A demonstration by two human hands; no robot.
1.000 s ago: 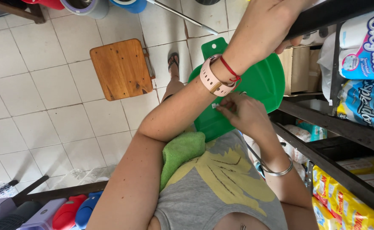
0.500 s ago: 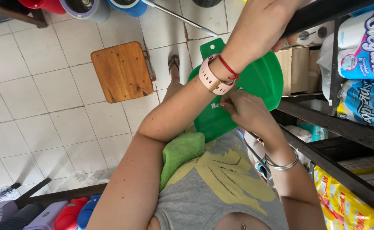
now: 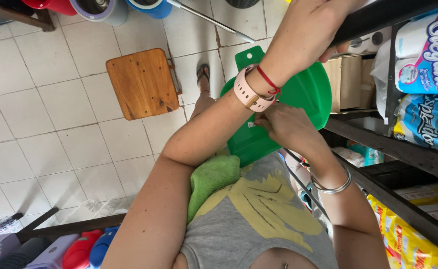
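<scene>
Your right hand [image 3: 289, 128] pinches a small white sticker [image 3: 251, 124] on the green dustpan [image 3: 303, 94] with closed fingertips; your left hand [image 3: 311, 25] grips the dustpan's far rim.

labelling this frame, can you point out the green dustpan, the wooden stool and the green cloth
green dustpan [image 3: 306, 94], head view, on the bare inside of its scoop
wooden stool [image 3: 141, 82], head view, on the middle of its seat
green cloth [image 3: 210, 179], head view, on the fold tucked under the left arm
</scene>
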